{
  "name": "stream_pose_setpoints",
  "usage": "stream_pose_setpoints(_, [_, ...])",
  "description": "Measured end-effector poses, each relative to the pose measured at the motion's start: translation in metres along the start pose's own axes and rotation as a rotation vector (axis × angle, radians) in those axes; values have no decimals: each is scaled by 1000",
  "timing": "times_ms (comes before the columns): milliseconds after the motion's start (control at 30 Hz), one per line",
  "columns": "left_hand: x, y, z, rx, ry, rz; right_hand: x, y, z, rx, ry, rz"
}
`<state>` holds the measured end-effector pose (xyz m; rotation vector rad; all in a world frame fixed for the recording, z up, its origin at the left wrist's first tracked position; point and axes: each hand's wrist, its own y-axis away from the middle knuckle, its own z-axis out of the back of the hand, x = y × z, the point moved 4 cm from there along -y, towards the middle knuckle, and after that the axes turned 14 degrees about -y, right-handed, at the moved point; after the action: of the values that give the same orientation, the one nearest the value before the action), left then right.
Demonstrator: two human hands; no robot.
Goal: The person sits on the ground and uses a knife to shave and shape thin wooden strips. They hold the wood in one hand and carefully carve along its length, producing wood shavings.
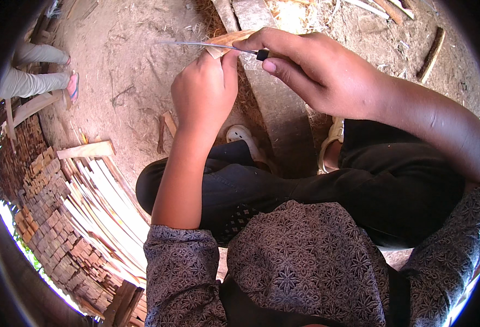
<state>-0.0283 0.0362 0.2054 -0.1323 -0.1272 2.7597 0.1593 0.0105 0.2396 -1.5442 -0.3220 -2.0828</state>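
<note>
My right hand (319, 71) is closed round the dark handle of a knife (196, 43), whose thin blade points to the left. The blade lies edge-on across a pale brown piece of wood (226, 41). My left hand (207, 87) grips that piece from the near side, fingers curled and mostly hidden behind it. Both hands are close together over a plank (270, 82) that runs between my legs.
Stacked wood blocks (60, 218) and long pale strips (103, 196) fill the lower left. Another person's legs (38, 82) are at the far left. Sticks (432, 54) and shavings (300, 16) lie on the dirt floor (131, 71).
</note>
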Motion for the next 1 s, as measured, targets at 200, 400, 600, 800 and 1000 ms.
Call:
stream_pose_setpoints(200, [1,3,-4,126,-54,-5,-6,-4,7,68,102,-45])
stream_pose_setpoints(400, [0,9,-4,158,-69,-33,-61,0,9,45,151,-143])
stream_pose_setpoints(600, [6,11,-5,111,16,3,-88,4,13,82,230,-404])
stream_pose_setpoints(800, [3,8,4,-50,113,-46,-34,-4,12,48,74,-224])
stream_pose_setpoints(1000, [11,11,9,28,337,14,-25,-3,9,90,67,-180])
